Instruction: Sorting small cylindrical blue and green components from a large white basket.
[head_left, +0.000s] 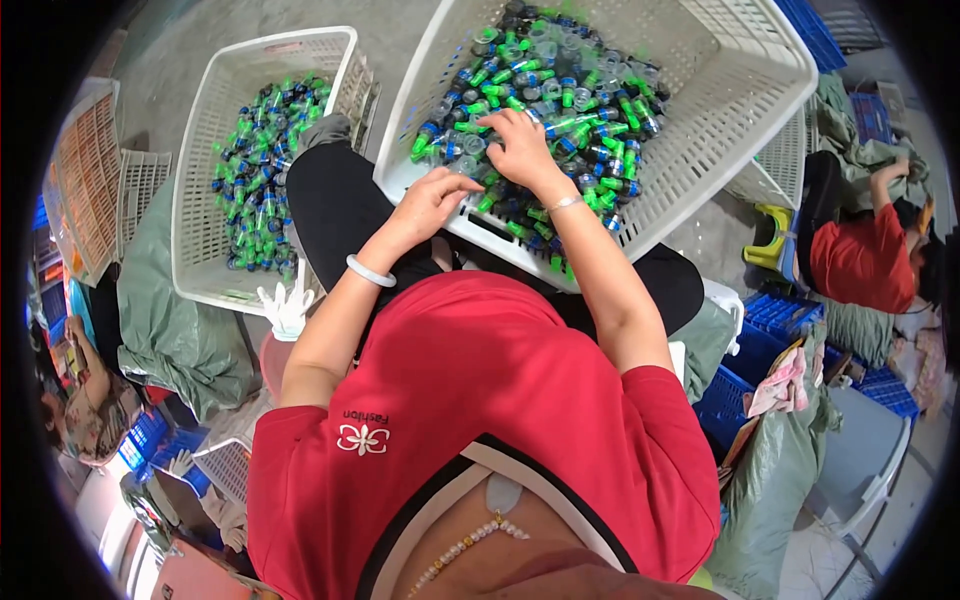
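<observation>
Fingers (495, 122) of the right hand (525, 152) bent loosely among green, blue and black plastic pieces (575, 95) inside a white basket (715, 150); whether they gripped one could not be told. The left hand (428, 205) sat half-open, seemingly empty, over the near side. Leftward, another basket (192, 200) held similar pieces (255, 190), a white glove (285, 314) beside its near corner.

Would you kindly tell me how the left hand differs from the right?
The right hand is over green-and-blue pieces; the left hand is by the near rim of the white basket. The left wears a thick pale bangle; the right, a thin silvery bracelet. Both are ungloved.
</observation>
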